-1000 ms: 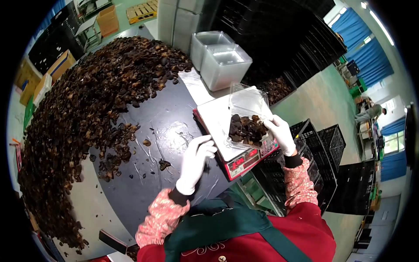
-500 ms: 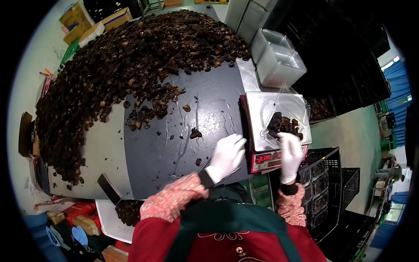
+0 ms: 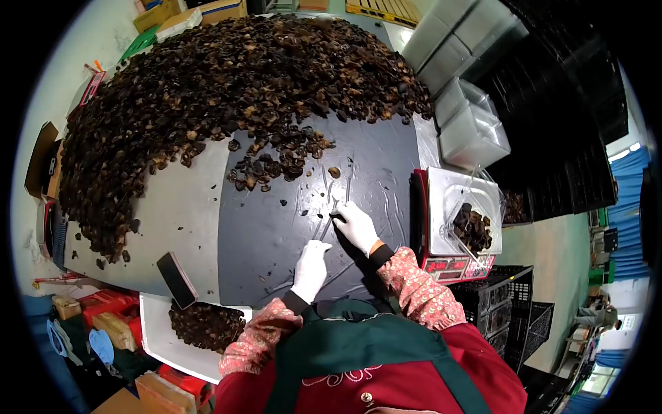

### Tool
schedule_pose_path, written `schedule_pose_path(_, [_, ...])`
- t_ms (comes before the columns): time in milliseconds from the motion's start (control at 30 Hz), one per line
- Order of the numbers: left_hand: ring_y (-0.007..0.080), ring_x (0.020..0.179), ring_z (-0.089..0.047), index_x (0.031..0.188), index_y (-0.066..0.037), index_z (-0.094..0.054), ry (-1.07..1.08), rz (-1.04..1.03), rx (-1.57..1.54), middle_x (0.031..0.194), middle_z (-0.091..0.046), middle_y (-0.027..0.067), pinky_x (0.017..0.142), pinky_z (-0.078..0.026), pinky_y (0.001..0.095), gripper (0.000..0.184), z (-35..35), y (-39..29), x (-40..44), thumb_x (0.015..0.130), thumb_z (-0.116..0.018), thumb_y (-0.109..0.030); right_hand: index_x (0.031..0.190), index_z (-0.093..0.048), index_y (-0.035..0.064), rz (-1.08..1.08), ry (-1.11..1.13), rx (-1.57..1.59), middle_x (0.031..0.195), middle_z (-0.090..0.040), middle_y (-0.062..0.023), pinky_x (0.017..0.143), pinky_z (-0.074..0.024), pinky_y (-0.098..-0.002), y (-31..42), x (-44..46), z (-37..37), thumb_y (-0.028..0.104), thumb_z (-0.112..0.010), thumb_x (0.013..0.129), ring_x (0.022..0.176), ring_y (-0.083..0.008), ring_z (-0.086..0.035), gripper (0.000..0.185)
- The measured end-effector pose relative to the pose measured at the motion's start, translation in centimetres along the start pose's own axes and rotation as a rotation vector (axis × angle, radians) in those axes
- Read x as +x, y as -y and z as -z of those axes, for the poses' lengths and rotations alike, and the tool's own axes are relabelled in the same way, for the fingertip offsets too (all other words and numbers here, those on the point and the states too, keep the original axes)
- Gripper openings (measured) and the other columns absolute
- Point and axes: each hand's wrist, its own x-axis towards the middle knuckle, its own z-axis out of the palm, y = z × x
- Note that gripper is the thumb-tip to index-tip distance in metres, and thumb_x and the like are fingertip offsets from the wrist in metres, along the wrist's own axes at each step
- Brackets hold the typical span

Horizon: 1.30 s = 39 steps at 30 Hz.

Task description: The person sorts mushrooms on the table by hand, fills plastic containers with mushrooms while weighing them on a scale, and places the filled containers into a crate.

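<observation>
My right hand (image 3: 356, 228), in a white glove, is over the grey table (image 3: 276, 234), its fingers closed on a small dark piece at the fingertips. Left of it my left hand (image 3: 310, 270), also gloved, has its fingers drawn together; what they hold, if anything, is hidden. On the right, a clear plastic box (image 3: 452, 231) with dark pieces (image 3: 473, 228) in it rests on the metal pan of a red scale (image 3: 445, 265). A large heap of dark brown pieces (image 3: 262, 76) covers the far and left part of the table.
Clear containers (image 3: 472, 131) are stacked behind the scale. Black crates (image 3: 517, 310) stand at the right. A dark flat object (image 3: 177, 279) lies at the near table edge, above a white bin (image 3: 155, 324) holding dark pieces. Cardboard boxes and a distant person are also in view.
My right hand has left the box on the scale and moved left over the table, to the dark piece there. My left hand's fingers have drawn together. The camera view has turned and shifted.
</observation>
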Motion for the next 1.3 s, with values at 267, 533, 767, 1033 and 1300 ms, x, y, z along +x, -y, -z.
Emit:
schedule_pose_path(267, [0.0313,0.089,-0.063,0.12,-0.01,-0.057,-0.17,0.482,0.103,0.102,-0.056,0.0104,0.078,-0.051,0.0394,0.027,5.3,3.3,5.7,0.095,-0.056,-0.021,0.11,-0.06,0.0069,-0.038,-0.362,0.132,0.11,-0.059,-0.0146,0.084,-0.0513,-0.0403,-2.2,8.4,0.3,0.009,-0.06,0.082,0.099,-0.0333,-0.062,0.028])
schedule_pose_path(533, [0.0362,0.086,-0.064,0.104,-0.008,-0.053,0.04,0.319,0.492,0.104,-0.056,0.0139,0.07,-0.052,0.0487,0.017,3.2,6.6,10.8,0.093,-0.057,-0.021,0.092,-0.061,0.0085,0.022,-0.061,-0.071,0.101,-0.058,-0.0149,0.077,-0.0519,-0.0439,0.0,9.5,-1.4,0.01,-0.059,0.083,0.087,-0.0372,-0.062,0.01])
schedule_pose_path(767, [0.0257,0.068,-0.062,0.104,-0.007,-0.056,-0.058,0.485,-0.34,0.082,-0.059,0.0099,0.062,-0.052,0.0377,0.011,1.2,4.9,6.3,0.097,-0.05,-0.012,0.1,-0.063,0.0057,-0.089,-0.041,0.164,0.095,-0.061,-0.0134,0.077,-0.0524,-0.0375,3.4,3.9,-4.0,0.012,-0.062,0.086,0.085,-0.029,-0.065,0.015])
schedule_pose_path(1033, [0.0201,0.097,-0.061,0.108,-0.006,-0.062,-0.487,0.701,-1.495,0.103,-0.064,0.0062,0.091,-0.049,0.0341,0.027,4.9,4.4,1.2,0.102,-0.045,-0.027,0.113,-0.06,0.0013,0.28,0.036,0.278,0.1,-0.06,-0.0164,0.088,-0.0477,-0.0411,12.3,1.1,-4.0,0.017,-0.065,0.085,0.096,-0.0353,-0.059,0.033])
schedule_pose_path(1300, [0.0266,0.097,-0.062,0.1,-0.008,-0.06,-0.578,0.71,-1.853,0.094,-0.065,0.0097,0.093,-0.048,0.0394,0.032,10.4,4.1,-7.9,0.103,-0.042,-0.034,0.13,-0.057,0.0042,0.618,0.632,0.428,0.134,-0.054,-0.0178,0.106,-0.0409,-0.0403,18.0,-1.9,-2.7,0.025,-0.059,0.093,0.124,-0.033,-0.05,0.043])
